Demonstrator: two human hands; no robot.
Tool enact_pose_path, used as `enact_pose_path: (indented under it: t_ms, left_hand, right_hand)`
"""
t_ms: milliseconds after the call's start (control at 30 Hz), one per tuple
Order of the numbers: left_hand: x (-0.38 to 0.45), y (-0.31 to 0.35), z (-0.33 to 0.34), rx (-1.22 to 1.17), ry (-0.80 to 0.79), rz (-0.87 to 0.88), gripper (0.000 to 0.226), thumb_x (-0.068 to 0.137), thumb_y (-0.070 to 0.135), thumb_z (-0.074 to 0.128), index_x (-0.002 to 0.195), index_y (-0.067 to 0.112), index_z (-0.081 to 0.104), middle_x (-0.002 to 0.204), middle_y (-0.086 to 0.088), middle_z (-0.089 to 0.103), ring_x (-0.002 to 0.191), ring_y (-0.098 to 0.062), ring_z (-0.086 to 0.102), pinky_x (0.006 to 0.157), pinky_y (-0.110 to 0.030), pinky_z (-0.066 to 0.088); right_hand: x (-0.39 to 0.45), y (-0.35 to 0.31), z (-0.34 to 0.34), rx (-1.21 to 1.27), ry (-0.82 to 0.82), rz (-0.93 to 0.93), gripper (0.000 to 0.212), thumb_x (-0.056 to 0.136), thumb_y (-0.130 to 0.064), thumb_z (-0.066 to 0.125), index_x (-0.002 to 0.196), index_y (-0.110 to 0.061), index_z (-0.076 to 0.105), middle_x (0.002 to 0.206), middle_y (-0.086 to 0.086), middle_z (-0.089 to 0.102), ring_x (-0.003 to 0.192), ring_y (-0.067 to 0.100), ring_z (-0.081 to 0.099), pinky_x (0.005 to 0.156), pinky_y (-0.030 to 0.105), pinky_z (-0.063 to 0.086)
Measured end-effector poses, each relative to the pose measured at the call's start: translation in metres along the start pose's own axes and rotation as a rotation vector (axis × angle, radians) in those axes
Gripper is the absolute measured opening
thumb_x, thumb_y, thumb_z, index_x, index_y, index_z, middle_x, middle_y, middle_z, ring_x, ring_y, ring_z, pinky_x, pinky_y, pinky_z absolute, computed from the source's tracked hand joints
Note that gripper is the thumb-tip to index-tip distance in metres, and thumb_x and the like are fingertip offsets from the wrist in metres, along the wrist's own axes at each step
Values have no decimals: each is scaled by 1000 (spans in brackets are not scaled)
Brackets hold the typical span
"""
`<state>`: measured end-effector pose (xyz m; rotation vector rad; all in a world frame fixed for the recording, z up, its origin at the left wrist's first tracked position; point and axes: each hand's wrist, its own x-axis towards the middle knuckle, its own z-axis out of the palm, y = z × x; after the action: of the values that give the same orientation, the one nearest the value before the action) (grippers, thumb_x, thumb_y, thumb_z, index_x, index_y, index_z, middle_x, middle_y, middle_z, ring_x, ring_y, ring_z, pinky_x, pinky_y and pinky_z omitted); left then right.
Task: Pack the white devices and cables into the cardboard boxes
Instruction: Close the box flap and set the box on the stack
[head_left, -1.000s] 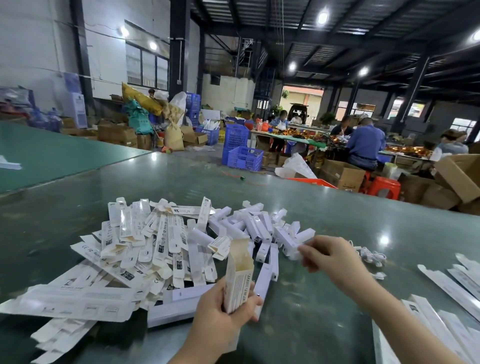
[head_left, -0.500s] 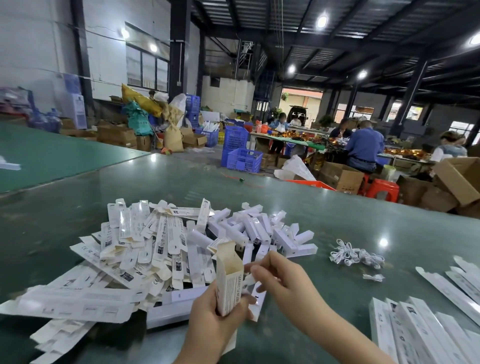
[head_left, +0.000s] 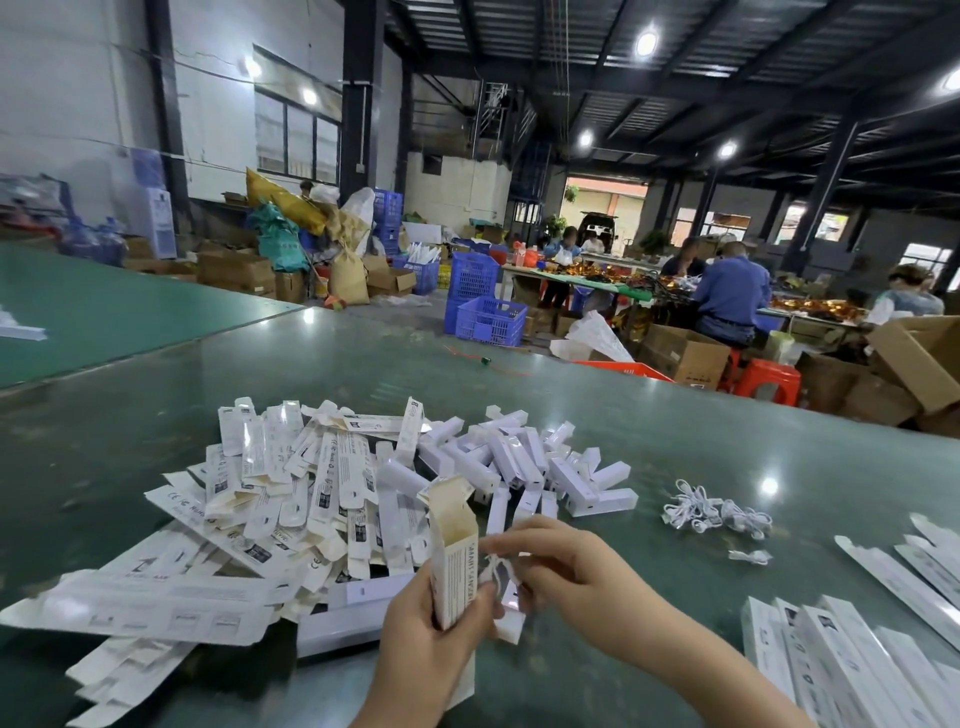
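Two hands work close together above the counter (head_left: 675, 415). A second ago the right hand (head_left: 566, 577) was stretched out to the heap of white devices (head_left: 524, 462); now it has come back to the left hand (head_left: 431, 654) and its fingers pinch something small and white, which looks like a bundled cable (head_left: 496, 569), just beside the open cardboard box (head_left: 454, 551). The left hand grips this box upright, with the top flap open. I judge that the picking step is finished and the insertion into the box mouth is what comes next; I cannot tell whether a device is already inside.

Many flat, unfolded boxes (head_left: 291, 499) lie in a loose pile to the left, touching the heap of devices. More cables (head_left: 717, 512) lie apart on the right, and a row of long white boxes (head_left: 841, 660) is at the near right edge. Nothing stands between the pinched cable and the opening, but the open flap leans over the mouth and may catch it.
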<state>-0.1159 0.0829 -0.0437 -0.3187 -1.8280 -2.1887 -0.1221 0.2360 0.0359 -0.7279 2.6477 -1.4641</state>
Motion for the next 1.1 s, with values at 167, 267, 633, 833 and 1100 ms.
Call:
enact_pose_path:
  t_ms: [167, 267, 633, 833, 1100]
  left_hand:
    - [0, 5, -1, -86, 33, -31, 5, 85, -5, 62, 83, -1, 64, 62, -10, 68, 58, -16, 67, 54, -18, 51]
    - [-4, 9, -1, -82, 1, -5, 4, 86, -7, 60, 82, -6, 62, 59, -9, 66, 57, -12, 64, 54, -16, 49]
    - [-4, 6, -6, -125, 100, 29, 34, 64, 19, 77, 79, -9, 64, 66, -16, 68, 64, -21, 67, 57, -21, 51]
    - [3, -9, 4, 62, 283, 68, 43, 58, 8, 90, 43, 18, 51, 52, 3, 66, 49, 6, 59, 48, -5, 43]
    - [2, -9, 0, -31, 173, 36, 24, 75, -12, 71, 75, -21, 49, 62, 1, 68, 61, -3, 64, 56, -11, 47]
  right_hand:
    - [0, 1, -2, -315, -65, -90, 43, 94, -15, 54, 120, -49, 53, 130, -30, 39, 108, -2, 48, 93, 20, 43]
    - [1, 3, 1, -228, 9, -85, 35, 87, -12, 64, 115, -34, 65, 99, -26, 60, 92, -1, 58, 81, 18, 46]
    - [-1, 10, 38, 675, 218, 206, 22, 67, -21, 74, 89, -16, 78, 89, 14, 74, 84, 20, 70, 78, 26, 55]
    - [-6, -5, 54, 530, 227, 146, 30, 90, -1, 58, 102, -26, 71, 96, -9, 74, 87, -1, 66, 73, 8, 46]
    - [-6, -11, 66, 286, 211, 71, 41, 96, -5, 49, 119, -39, 55, 113, -21, 63, 108, -14, 53, 92, 6, 37]
